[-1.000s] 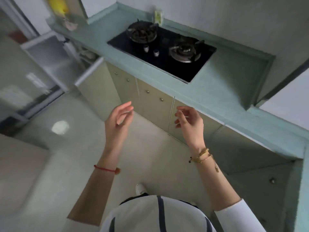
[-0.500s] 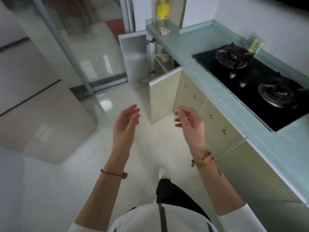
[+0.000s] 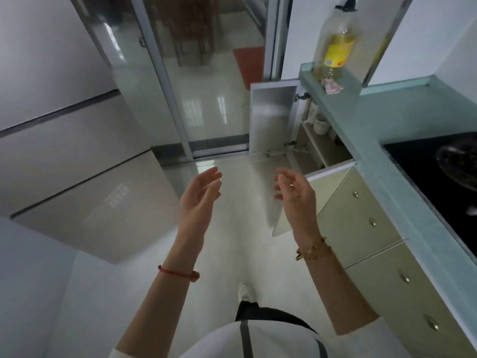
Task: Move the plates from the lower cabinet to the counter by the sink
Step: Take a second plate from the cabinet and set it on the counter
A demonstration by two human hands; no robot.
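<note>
Both hands empty. Left hand (image 3: 200, 200) and right hand (image 3: 296, 195) are raised in front of the body, palms facing each other. The fingers (image 3: 213, 174) are spread and loosely curved and touch nothing. Judgement: this is a ready posture for taking a stack by two edges. The lower cabinet (image 3: 318, 143) stands open beyond the right fingertips and to their right, well apart from them. Its far door (image 3: 273, 117) is swung wide, and a nearer door (image 3: 277, 223) stands just behind the right hand, presumably left open for reach. White crockery (image 3: 320, 125) sits on the shelf inside, but I cannot tell whether it is plates; no plate is identifiable. The counter (image 3: 361, 130) runs right of the right hand. No sink in view. Judgement: transfer not yet begun; the approach to the cabinet comes next.
</note>
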